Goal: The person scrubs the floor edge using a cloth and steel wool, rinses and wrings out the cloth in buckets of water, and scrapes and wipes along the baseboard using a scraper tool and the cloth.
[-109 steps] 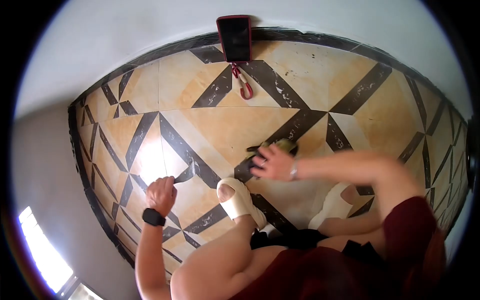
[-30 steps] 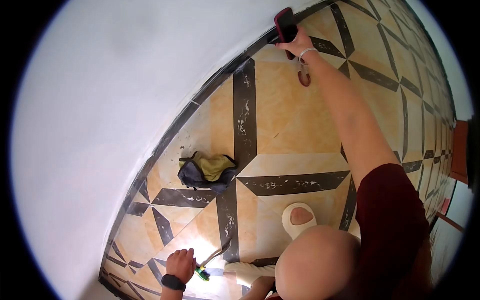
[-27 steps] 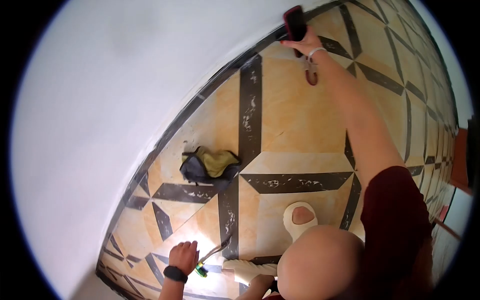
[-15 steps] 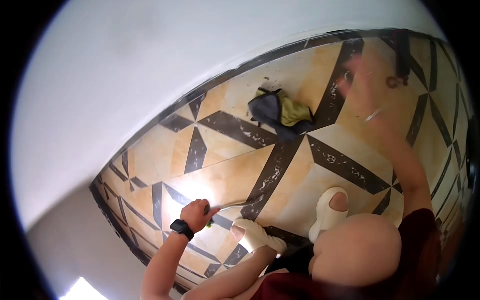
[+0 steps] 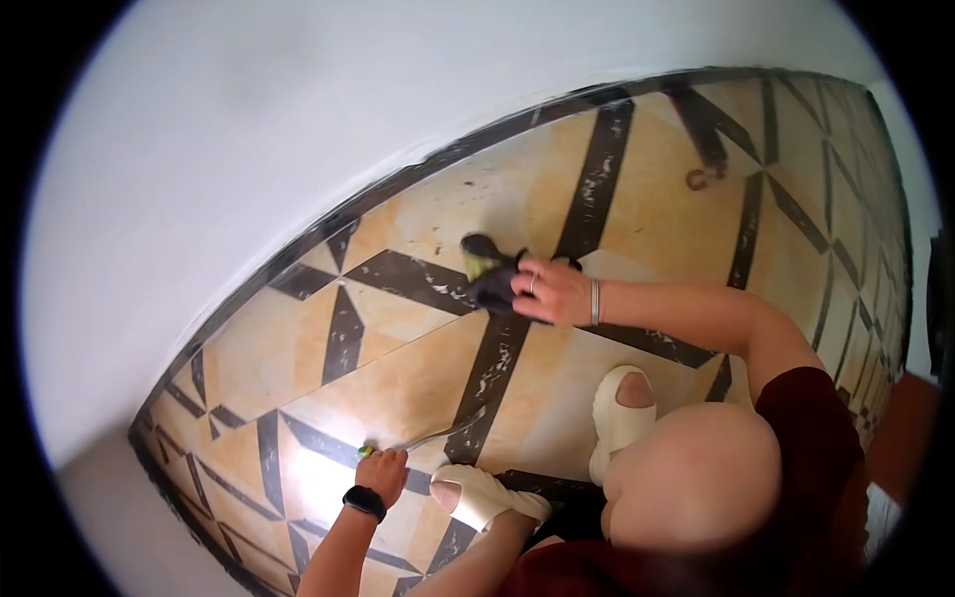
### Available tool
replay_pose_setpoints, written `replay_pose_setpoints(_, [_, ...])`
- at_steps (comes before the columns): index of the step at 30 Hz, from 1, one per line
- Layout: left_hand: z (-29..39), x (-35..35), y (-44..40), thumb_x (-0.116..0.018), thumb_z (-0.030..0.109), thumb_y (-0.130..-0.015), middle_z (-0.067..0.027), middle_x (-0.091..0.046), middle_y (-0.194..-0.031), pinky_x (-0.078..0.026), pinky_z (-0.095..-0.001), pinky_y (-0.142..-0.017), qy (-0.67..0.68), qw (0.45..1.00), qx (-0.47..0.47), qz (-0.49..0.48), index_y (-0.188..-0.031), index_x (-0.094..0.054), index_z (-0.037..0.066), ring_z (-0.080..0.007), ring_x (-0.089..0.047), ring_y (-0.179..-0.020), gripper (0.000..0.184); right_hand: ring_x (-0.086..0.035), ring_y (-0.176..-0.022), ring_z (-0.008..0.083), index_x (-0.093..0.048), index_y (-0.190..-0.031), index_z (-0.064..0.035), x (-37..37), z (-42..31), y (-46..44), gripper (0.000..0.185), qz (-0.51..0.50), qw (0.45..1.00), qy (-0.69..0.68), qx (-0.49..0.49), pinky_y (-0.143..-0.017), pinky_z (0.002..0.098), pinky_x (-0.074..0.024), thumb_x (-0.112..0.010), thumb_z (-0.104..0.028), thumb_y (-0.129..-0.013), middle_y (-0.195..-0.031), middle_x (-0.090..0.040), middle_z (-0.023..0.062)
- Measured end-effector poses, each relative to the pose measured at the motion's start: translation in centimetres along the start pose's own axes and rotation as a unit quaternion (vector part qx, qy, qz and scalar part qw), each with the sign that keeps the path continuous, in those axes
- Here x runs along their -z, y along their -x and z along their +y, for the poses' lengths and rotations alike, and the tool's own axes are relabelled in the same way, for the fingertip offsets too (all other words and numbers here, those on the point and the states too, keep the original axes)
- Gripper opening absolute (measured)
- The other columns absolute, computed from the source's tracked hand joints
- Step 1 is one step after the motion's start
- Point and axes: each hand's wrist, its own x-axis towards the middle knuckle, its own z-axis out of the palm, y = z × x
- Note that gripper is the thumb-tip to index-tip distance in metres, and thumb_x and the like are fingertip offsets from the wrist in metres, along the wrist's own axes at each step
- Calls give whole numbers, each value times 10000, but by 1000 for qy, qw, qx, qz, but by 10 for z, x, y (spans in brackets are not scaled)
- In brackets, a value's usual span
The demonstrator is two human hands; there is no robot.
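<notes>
My right hand (image 5: 557, 293) is closed on a dark grey and yellow-green cloth (image 5: 494, 289), bunched against the tiled floor. Its fingers are bent over the fabric, and part of the cloth is blurred. Lower left, my left hand (image 5: 382, 472) wraps round the handle of a slim tool with a long, thin metal shaft (image 5: 445, 432). A bit of green-yellow (image 5: 367, 451) shows at the hand's far side. The metal end points right, low over a dark tile strip; I cannot tell whether it touches the floor.
White and black patterned tiles (image 5: 398, 368) cover the floor up to a dark skirting (image 5: 398, 169) and white wall (image 5: 249, 129). Small dark crumbs (image 5: 438, 221) lie near the wall. A long dark object with reddish-brown loops (image 5: 707, 178) lies upper right. My feet wear cream slippers (image 5: 622, 418).
My right hand has come down and left from the upper right and taken hold of the cloth, which lay loose on the floor. My left hand still holds the tool. The view has shifted.
</notes>
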Motion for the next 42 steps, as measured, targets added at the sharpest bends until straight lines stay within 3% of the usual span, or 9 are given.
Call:
replay_pose_setpoints(4, [2, 25, -29, -649, 303, -762, -95, -594, -836, -490, -390, -668, -44, 998, -7, -46, -869, -539, 73, -261, -604, -789, 277, -468, -931, 309, -567, -862, -99, 13, -43, 48, 242, -45, 996, 7, -72, -704, 362, -461, -643, -170, -643, -964, -487, 106])
replay_pose_setpoints(8, [6, 14, -55, -656, 386, -745, -83, -591, -838, -483, -374, -664, -63, 997, -22, -28, -880, -562, 85, -249, -605, -797, 343, -414, -1047, 366, -531, -1142, -136, 26, -72, 37, 638, 13, 940, 4, -340, -853, 468, -386, -764, -286, -568, -1137, -444, 178])
replay_pose_setpoints(12, [10, -14, -72, -620, 412, -772, -92, -579, -828, -454, -374, -699, -107, 990, -83, -33, -884, -577, 81, -264, -587, -825, 352, -468, -994, 343, -544, -1121, -102, -16, -58, 58, 574, -16, 939, -35, -342, -836, 424, -418, -737, -272, -607, -1114, -473, 180])
replay_pose_setpoints(19, [7, 22, -65, -674, 318, -731, -83, -562, -751, -470, -395, -594, -22, 999, -37, 22, -764, -535, 87, -265, -585, -705, 272, -457, -1105, 367, -543, -1118, -38, 112, 120, 74, 492, 206, 793, 70, -569, -920, 417, -394, -659, -290, -712, -1207, -469, 200])
replay_pose_setpoints(25, [-14, -13, -44, -597, 207, -784, -79, -569, -763, -457, -394, -646, -113, 990, -82, 31, -837, -577, 85, -242, -575, -741, 134, -504, -1031, 363, -527, -1105, -37, 85, 245, 76, 431, 89, 619, 202, -754, -901, 419, -405, -546, -308, -770, -1148, -500, 192])
replay_pose_setpoints(26, [-22, -28, -37, -555, 193, -802, -83, -573, -794, -440, -401, -679, -131, 961, -153, 189, -886, -597, 83, -234, -564, -769, 145, -507, -1019, 359, -517, -1101, -33, 68, 228, 50, 422, 86, 589, 200, -778, -892, 426, -407, -527, -302, -776, -1139, -504, 199])
replay_pose_setpoints(29, [-7, -15, -40, -594, 225, -727, -82, -560, -735, -429, -419, -621, -98, 969, -101, 204, -721, -611, 101, -273, -548, -701, 126, -477, -1034, 366, -484, -1102, 11, 36, 190, 9, 438, 111, 637, 201, -736, -868, 442, -413, -532, -269, -770, -1119, -489, 222])
replay_pose_setpoints(36, [19, 94, -56, -603, 184, -686, -99, -582, -779, -451, -407, -660, -31, 993, -36, 108, -836, -610, 78, -292, -567, -753, 184, -489, -962, 350, -504, -1141, 9, -91, 62, -124, 452, 64, 843, 33, -533, -774, 415, -464, -542, -208, -747, -1167, -461, 230])
replay_pose_setpoints(42, [9, 115, 36, -632, 114, -700, -112, -554, -727, -435, -395, -596, 52, 978, 77, 185, -822, -571, 49, -299, -550, -689, 151, -497, -953, 381, -515, -1084, -42, -45, 46, -115, 368, 81, 864, -162, -469, -794, 475, -444, -565, -243, -780, -1069, -497, 196])
